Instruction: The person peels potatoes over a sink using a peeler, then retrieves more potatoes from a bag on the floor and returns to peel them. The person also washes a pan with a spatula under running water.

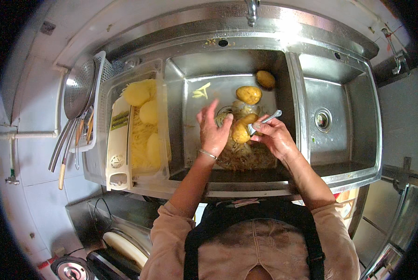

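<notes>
My left hand (213, 132) is over the sink basin, fingers spread and holding nothing; a bracelet circles its wrist. My right hand (277, 137) grips a metal-handled peeler (271, 116), its head against an unpeeled potato (241, 132). That potato lies at the fingertips of my right hand, apart from the left; whether the hand bears its weight I cannot tell. Two more unpeeled potatoes, a nearer one (248, 95) and a darker one (266, 79), rest toward the back right of the basin. Brown peelings (247, 159) lie in a heap beneath my hands.
Left of the basin, a clear plastic tub (165, 140) holds potato shreds and several peeled potatoes, with a white slicer (119, 147) along it. Pale strips (202, 91) lie in the basin. A faucet (252, 14) hangs behind; a second basin (327, 143) adjoins right. Strainers (79, 87) stand far left.
</notes>
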Tool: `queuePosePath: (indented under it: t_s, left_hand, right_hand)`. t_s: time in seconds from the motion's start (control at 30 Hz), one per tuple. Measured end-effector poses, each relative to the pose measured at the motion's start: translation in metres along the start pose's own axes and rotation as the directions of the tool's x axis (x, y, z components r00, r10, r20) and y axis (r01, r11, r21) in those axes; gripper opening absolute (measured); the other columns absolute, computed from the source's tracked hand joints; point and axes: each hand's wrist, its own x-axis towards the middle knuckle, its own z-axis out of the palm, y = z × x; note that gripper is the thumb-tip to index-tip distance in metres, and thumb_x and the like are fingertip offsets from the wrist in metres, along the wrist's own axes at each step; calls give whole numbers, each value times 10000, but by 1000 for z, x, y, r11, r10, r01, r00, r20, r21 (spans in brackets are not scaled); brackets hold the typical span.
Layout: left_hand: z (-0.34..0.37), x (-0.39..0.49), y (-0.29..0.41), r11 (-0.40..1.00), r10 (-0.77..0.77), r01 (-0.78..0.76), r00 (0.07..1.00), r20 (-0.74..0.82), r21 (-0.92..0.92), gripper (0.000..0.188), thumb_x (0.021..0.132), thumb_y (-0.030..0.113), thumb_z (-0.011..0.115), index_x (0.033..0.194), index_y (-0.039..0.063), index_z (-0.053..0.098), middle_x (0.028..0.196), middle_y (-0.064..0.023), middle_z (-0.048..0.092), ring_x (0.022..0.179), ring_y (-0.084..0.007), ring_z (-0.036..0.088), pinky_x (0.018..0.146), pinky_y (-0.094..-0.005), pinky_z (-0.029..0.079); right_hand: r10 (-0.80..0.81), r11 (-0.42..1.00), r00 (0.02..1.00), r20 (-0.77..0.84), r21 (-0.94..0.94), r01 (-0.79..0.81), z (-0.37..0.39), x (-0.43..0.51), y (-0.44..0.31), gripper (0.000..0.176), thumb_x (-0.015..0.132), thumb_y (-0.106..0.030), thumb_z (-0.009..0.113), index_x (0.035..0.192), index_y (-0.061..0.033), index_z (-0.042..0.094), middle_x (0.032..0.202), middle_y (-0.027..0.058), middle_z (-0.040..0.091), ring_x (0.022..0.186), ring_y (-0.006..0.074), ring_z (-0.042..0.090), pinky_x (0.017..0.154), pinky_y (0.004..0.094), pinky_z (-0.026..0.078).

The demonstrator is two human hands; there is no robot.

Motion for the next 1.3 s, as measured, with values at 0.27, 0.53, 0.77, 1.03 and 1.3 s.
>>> queuePosePath:
  t_s: [0.27,0.53,0.77,1.03,1.3]
  left_hand:
    - [9,-10,20,973,-96,130,979,180,-189,455,959,493,467,1243,149,556,1164,-12,626,1000,-176,619,765,-383,542]
    - [20,-5,15,832,130,34,958,254,-554,440,983,439,436,1135,51,577,1035,-46,648,939,-147,615,825,-293,505]
    - [21,-7,14,871,73,-11,992,107,-491,405,979,420,449,1124,61,569,961,-44,645,832,-156,620,725,-309,510]
    - [2,-9,17,902,5,161,924,383,-400,593,955,545,361,1205,34,533,952,-141,652,759,-285,649,606,-394,519]
    - [0,8,2,883,87,-23,990,115,-470,493,987,458,426,1190,29,561,1073,-77,648,961,-193,630,860,-307,493]
  right_hand:
    - [-249,865,957,151,-409,290,12,-5,-3,111,831,-67,722,842,-17,624,1200,80,569,1107,174,550,958,331,421]
    - [-449,519,832,326,-663,539,30,-17,-2,301,692,-132,824,895,-58,614,1363,145,424,1259,345,420,1034,445,376]
    - [-521,273,734,436,-730,627,31,-7,-5,419,704,-148,824,1048,-25,618,1310,138,477,1186,309,478,988,426,427]
    - [16,994,985,-171,-102,-34,11,24,-40,114,890,-131,657,936,-37,611,849,74,677,806,169,662,682,302,549]
    - [-395,574,825,404,-593,565,19,5,20,272,702,-39,820,825,-62,578,1415,110,377,1245,242,444,1005,396,399]
